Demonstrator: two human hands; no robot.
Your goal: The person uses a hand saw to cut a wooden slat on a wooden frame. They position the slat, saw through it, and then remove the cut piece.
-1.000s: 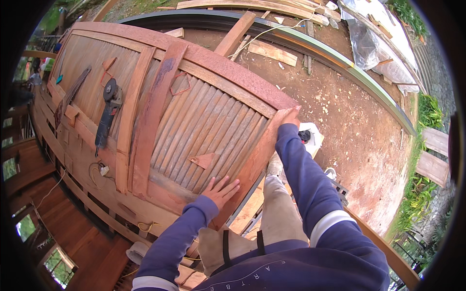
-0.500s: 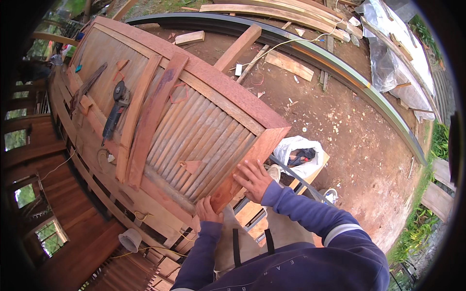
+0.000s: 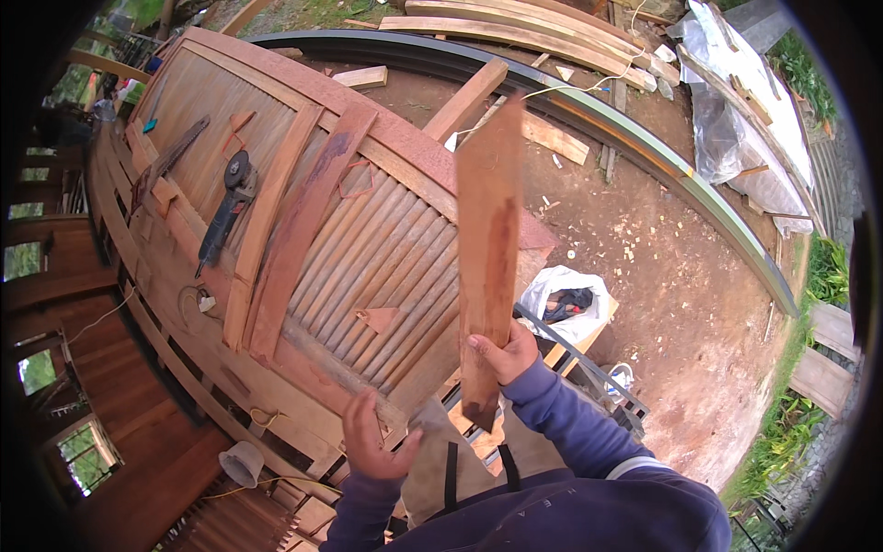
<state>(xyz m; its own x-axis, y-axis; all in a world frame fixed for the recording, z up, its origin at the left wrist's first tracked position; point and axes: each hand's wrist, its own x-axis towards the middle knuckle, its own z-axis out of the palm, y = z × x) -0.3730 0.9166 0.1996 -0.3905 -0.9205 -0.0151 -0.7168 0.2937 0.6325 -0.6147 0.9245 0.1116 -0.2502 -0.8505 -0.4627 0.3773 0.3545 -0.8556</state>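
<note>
My right hand (image 3: 504, 352) grips a reddish-brown wooden board (image 3: 490, 221) near its lower end and holds it upright. A darker stain runs along the board's face, and its lower end looks pointed. My left hand (image 3: 377, 437) holds nothing; its thumb and fingers are apart, beside the near corner of a large wooden louvred panel (image 3: 368, 248). The raised board hides part of the panel's right end. Two loose planks lie across the panel, one of them a dark-stained plank (image 3: 308, 230). A small triangular wood offcut (image 3: 375, 319) rests on the slats.
An angle grinder (image 3: 225, 207) lies on the panel's left part, with a hand saw (image 3: 175, 161) beyond it. To the right stands a white sack (image 3: 578, 299) with things inside. A long dark metal beam (image 3: 635, 129) curves across the dirt ground, and lumber (image 3: 515, 37) lies behind.
The board has come off the panel's right end and is now raised upright in my right hand. My left hand has let go of the edge and opened, moving slightly nearer.
</note>
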